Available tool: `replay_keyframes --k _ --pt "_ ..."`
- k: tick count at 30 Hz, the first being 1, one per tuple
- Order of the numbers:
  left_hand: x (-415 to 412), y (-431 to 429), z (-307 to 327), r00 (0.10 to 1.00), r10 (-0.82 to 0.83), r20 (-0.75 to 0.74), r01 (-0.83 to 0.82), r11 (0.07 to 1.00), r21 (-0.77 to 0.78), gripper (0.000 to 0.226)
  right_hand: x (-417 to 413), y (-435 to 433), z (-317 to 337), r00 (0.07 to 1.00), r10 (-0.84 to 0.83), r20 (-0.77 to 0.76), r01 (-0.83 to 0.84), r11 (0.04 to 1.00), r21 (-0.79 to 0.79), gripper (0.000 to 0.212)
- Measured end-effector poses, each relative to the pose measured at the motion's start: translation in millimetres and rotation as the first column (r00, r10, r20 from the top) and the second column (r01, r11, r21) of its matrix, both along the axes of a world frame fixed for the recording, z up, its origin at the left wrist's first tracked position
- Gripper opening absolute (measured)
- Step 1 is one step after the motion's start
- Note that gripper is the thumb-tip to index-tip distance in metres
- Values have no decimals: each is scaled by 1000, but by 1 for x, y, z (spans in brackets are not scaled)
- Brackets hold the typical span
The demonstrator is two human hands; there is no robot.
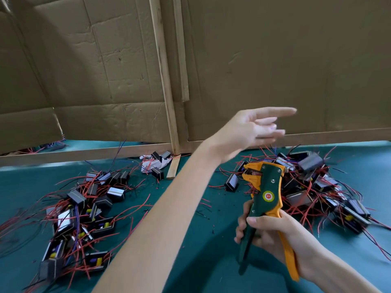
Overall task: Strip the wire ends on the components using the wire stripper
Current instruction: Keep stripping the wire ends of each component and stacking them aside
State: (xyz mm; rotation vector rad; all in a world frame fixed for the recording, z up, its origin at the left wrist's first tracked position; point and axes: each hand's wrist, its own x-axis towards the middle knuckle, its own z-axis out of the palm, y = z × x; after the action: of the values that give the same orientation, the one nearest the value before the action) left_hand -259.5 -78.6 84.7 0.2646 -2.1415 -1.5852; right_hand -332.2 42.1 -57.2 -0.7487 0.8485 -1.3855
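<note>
Head view. Right hand (pixel 275 235) at 5 o'clock, fingers clamped round the handles of the green-and-yellow plastic wire stripper (pixel 265 193); head pointed up, nothing seen in the jaws.

Left hand (pixel 251 129) just right of centre, blurred, fingers straight and apart, holding nothing. It hung above the heap of black box components with red wires (pixel 317 187) at 3 o'clock. Second heap of the same components (pixel 80 208) at 8 o'clock, both on the teal table cover (pixel 190 240).

Risk: the leads were heavily tangled, so lifting one unit would likely drag its neighbours or snag. A hasty feed could cut a strand.
</note>
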Motion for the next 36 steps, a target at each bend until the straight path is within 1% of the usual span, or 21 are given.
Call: replay_keyframes --k 2,3,4,5,7,8,9,10,11,13,14,16,18,21,22,24,25,27,29,33,36 --pt "27 -13 -6 996 84 31 -84 996 1 36 0 2 2 1000 -3 -8 3 1000 -14 32" --pt "43 -21 -11 984 158 81 -155 987 -50 34 1 3 3 1000 -6 -14 6 1000 -15 30" --pt "61 -28 -17 958 237 164 -216 967 -139 32 1 4 4 1000 -11 -21 11 1000 -11 29" --pt "77 -35 -26 909 313 275 -243 934 -261 28 2 4 5 999 -18 -26 18 1000 -6 30" --pt "105 -47 -48 737 428 523 -154 860 -486 19 3 4 6 999 -31 -34 31 1000 0 32" --pt "114 -52 -60 638 463 616 -92 839 -536 16 3 4 6 999 -35 -34 35 999 0 32" --pt "121 -55 -71 562 480 673 -61 836 -545 13 3 4 6 999 -38 -34 38 999 0 33" --pt "125 -56 -80 528 474 705 -63 850 -524 8 3 3 6 998 -43 -36 43 999 0 33" --pt "127 -56 -87 530 454 717 -84 869 -488 5 3 3 5 998 -48 -38 48 999 0 35" --pt "130 -58 -95 574 433 695 -143 889 -436 10 2 3 5 998 -55 -41 55 998 -1 38" --pt "131 -58 -99 588 453 670 -164 878 -449 12 1 2 5 998 -58 -38 58 998 -4 37" --pt "131 -59 -106 591 524 613 -170 824 -541 19 0 2 5 998 -58 -28 58 998 -4 37" --pt "129 -60 -113 591 567 575 -147 776 -613 17 0 3 4 998 -51 -26 51 999 2 35" --pt "125 -59 -118 608 555 568 -118 770 -627 5 1 2 4 999 -30 -34 31 999 12 34" --pt "124 -59 -119 626 548 555 -133 776 -616 5 1 2 4 999 -27 -31 27 999 17 33" --pt "122 -58 -118 690 530 493 -210 798 -564 9 2 2 4 999 -27 -28 27 999 19 29" --pt "120 -56 -116 734 510 449 -260 822 -507 9 2 3 4 999 -28 -32 29 999 13 28" --pt "117 -52 -110 819 462 342 -346 871 -348 9 3 4 7 999 -23 -42 22 1000 -4 26" --pt "114 -46 -104 876 422 232 -383 903 -196 12 6 5 9 999 -11 -51 11 1000 -6 28" --pt "108 -34 -90 902 417 111 -412 909 -67 8 9 5 12 999 1 -43 -1 1000 6 30" --pt "104 -24 -82 901 431 45 -428 901 -70 7 9 6 13 998 51 -46 -52 998 -17 29"
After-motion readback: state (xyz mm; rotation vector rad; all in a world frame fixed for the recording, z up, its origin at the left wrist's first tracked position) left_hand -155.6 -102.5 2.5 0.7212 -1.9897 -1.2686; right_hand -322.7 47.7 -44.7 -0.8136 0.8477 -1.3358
